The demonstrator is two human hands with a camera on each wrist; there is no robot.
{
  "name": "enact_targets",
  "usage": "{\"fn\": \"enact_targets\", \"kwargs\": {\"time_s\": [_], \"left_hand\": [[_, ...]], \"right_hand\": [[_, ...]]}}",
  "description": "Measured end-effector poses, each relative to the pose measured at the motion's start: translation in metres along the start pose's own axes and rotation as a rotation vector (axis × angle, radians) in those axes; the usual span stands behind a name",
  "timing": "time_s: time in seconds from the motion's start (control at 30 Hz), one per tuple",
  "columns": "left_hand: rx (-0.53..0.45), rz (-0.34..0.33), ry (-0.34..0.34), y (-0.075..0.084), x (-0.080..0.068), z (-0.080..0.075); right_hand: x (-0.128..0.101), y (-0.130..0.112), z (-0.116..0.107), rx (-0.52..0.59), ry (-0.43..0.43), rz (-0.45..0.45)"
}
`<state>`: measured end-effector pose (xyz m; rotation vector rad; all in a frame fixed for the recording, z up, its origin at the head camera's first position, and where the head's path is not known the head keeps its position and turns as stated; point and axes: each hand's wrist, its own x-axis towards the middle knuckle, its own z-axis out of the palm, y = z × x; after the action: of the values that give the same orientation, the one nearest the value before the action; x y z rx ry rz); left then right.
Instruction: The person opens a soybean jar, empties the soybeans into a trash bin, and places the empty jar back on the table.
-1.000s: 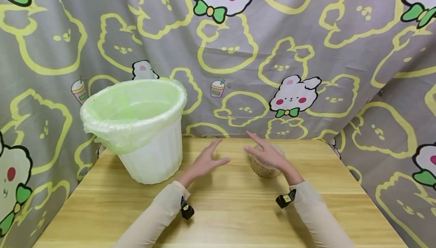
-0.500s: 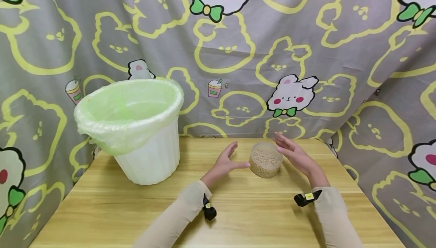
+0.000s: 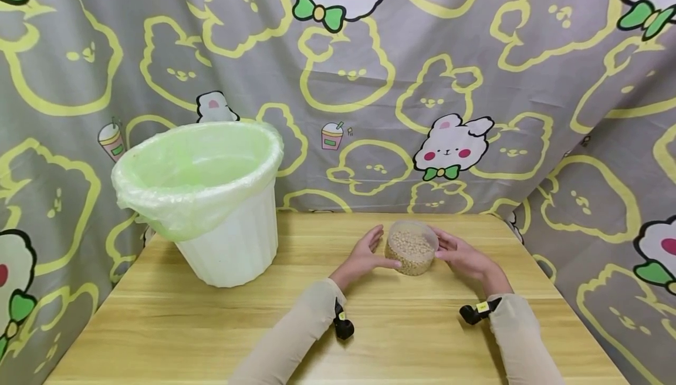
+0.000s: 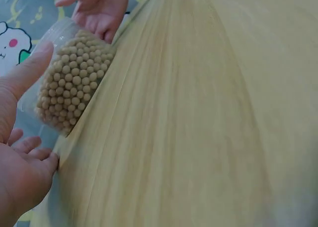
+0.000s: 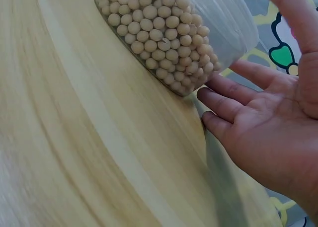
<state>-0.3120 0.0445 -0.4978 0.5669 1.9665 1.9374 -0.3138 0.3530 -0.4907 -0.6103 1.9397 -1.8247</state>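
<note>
A clear, round plastic tub of dried soybeans [image 3: 411, 251] stands upright on the table between the two hands. To its left is my left hand [image 3: 362, 260], the thumb reaching across the tub's near side and the fingers spread apart from it. In the left wrist view this thumb [image 4: 31, 70] overlaps the wall of the tub [image 4: 74, 80]; whether it touches cannot be told. My right hand [image 3: 467, 257] is at the tub's right side. Its relaxed fingertips [image 5: 212, 104] lie against or just beside the lower wall, and its thumb stands away.
A white bin [image 3: 232, 244] with a pale green liner [image 3: 200, 212] folded over its rim stands at the table's back left. The wooden table [image 3: 369, 338] ends at a grey patterned curtain [image 3: 364, 103] behind and on both sides. Each wrist carries a small black camera.
Both hands have moved right, the right hand passing from over the tub to its far right side. They have since closed in on the tub from either side. The tub stays in place.
</note>
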Motion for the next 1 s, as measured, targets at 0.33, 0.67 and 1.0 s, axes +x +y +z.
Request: {"fn": "enact_targets", "kwargs": {"time_s": [0.33, 0.67, 1.0], "left_hand": [[0.067, 0.051, 0.031, -0.005, 0.013, 0.018], [0.047, 0.060, 0.060, -0.008, 0.016, 0.024], [-0.020, 0.076, 0.086, -0.001, 0.010, 0.017]], "right_hand": [[0.005, 0.001, 0.002, -0.080, 0.022, 0.073], [0.006, 0.001, 0.005, -0.091, 0.039, 0.071], [0.009, -0.005, 0.012, -0.112, 0.083, 0.035]]}}
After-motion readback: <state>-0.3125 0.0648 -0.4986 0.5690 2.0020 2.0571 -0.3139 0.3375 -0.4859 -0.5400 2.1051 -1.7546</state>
